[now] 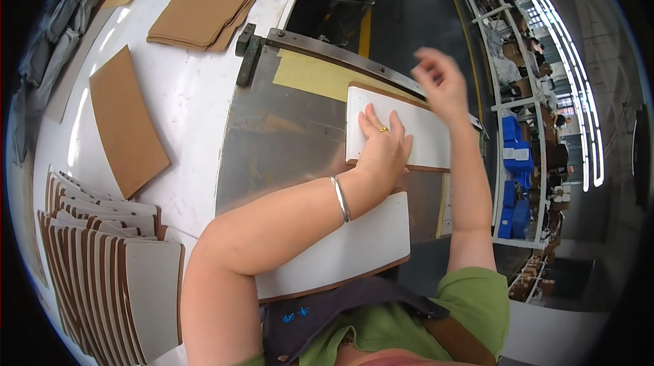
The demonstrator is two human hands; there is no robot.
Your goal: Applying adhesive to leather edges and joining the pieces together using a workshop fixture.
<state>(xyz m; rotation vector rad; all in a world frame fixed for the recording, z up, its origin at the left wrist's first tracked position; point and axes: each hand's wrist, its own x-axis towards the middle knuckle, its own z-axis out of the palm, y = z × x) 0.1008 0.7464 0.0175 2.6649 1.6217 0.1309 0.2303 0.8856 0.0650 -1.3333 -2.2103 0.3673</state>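
My left hand (385, 140), with a ring and a bracelet, lies with spread fingers on a white panel (429, 128) with a brown underside. That panel rests on the metal plate of a cutting table (286, 131), its far edge close to a long metal bar (340, 56). My right hand (441, 83) is raised near the bar's right part. Its fingers are loosely curled and slightly blurred, with a gap to the thumb and nothing visible between them. A second white panel (340, 250) with a brown edge lies close to my body, partly under my left forearm.
At the left, many similar white and brown pieces (112, 284) stand in a fanned row. One brown curved sheet (129, 121) lies on the white table, and a brown stack (211, 2) sits farther off. Yellow strip (310, 74) lines the bar. Shelving with blue bins (514, 155) stands right.
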